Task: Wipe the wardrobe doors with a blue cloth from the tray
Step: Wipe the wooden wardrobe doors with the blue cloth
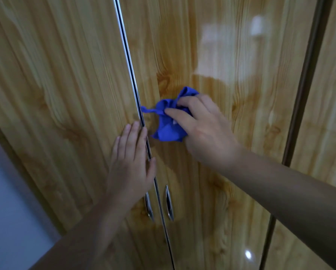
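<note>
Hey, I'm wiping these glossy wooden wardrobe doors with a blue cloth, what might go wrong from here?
The crumpled blue cloth has a loose corner lying over the chrome strip between the doors; it might snag there. Your left hand lies flat across that seam, so it may leave fingerprints on the glossy wood-grain door. Your right hand holds the cloth bunched, so little fabric touches.

No text, label, brand, number or sign can be read anywhere in this view. The glossy wood-grain wardrobe doors (212, 55) carry only grain pattern and light reflections, and the blue cloth (169, 121) shows a small pale patch too blurred to tell whether it bears writing.
</note>
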Motion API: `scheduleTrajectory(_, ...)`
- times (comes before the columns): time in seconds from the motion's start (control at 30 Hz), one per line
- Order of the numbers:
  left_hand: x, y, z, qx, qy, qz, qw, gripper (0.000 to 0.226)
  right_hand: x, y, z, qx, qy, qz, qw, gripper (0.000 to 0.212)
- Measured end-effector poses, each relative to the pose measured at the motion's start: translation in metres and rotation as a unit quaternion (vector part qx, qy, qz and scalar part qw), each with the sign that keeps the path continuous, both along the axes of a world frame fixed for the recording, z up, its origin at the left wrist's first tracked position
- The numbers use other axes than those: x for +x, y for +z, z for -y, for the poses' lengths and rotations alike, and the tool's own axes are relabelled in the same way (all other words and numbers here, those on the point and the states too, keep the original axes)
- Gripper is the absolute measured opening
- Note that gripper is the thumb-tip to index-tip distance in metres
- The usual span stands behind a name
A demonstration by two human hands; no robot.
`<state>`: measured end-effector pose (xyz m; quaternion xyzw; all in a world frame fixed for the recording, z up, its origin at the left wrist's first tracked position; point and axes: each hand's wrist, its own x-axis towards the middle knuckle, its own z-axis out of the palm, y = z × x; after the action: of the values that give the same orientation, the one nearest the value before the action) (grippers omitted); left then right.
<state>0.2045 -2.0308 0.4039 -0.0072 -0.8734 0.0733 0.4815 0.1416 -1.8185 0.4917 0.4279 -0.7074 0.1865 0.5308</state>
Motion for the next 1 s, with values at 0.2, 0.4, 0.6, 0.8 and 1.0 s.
scheduleTrajectory(0.2,-0.013,-0.010,0.005,-0.017,0.012,-0.044,0.999,0.080,-0.009,-0.044,0.032,-0.026,-0.024,0.033,0.999,0.035)
scheduleTrajectory(0.4,-0.018,-0.013,0.009,-0.042,0.017,-0.054,0.998,0.090,-0.009,-0.103,0.021,0.051,-0.027,0.006,0.998,0.028)
scheduleTrajectory(0.6,-0.020,-0.017,0.010,-0.057,0.027,-0.074,0.995,0.080,-0.035,-0.064,-0.048,-0.008,-0.067,-0.047,0.997,0.027)
scheduleTrajectory(0.8,-0.025,-0.020,0.015,-0.065,0.037,-0.082,0.994,0.080,-0.062,-0.028,-0.135,-0.176,-0.174,0.034,0.968,0.033)
scheduleTrajectory(1.0,-0.026,-0.020,0.013,-0.059,0.029,-0.079,0.995,0.080,-0.049,-0.039,-0.072,-0.327,-0.120,0.079,0.934,0.025)
